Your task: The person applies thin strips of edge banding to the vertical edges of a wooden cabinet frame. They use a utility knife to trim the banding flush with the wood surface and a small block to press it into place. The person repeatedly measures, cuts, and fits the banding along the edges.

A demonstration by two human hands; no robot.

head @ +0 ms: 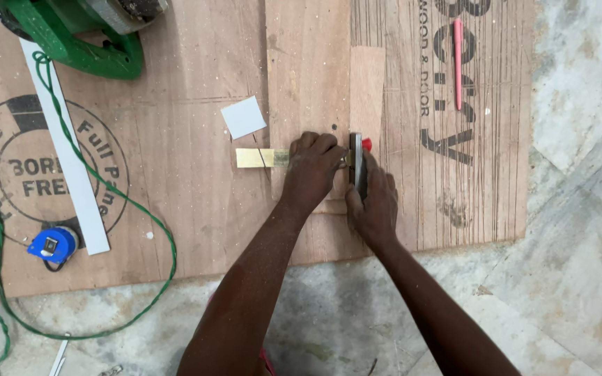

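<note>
On plywood, pale yellow strip (256,158) under left hand (311,170)

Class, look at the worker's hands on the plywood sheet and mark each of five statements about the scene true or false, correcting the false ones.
1. The left hand presses on a pale strip. True.
2. The right hand holds a blue pencil. False: it grips a dark tool with a red end.
3. A green cable loops across the plywood. True.
4. The white square lies on the right of both hands. False: it lies up and to the left of the left hand.
5. The pink pencil is held in the fingers. False: it lies alone on the plywood, apart from both hands.
</note>
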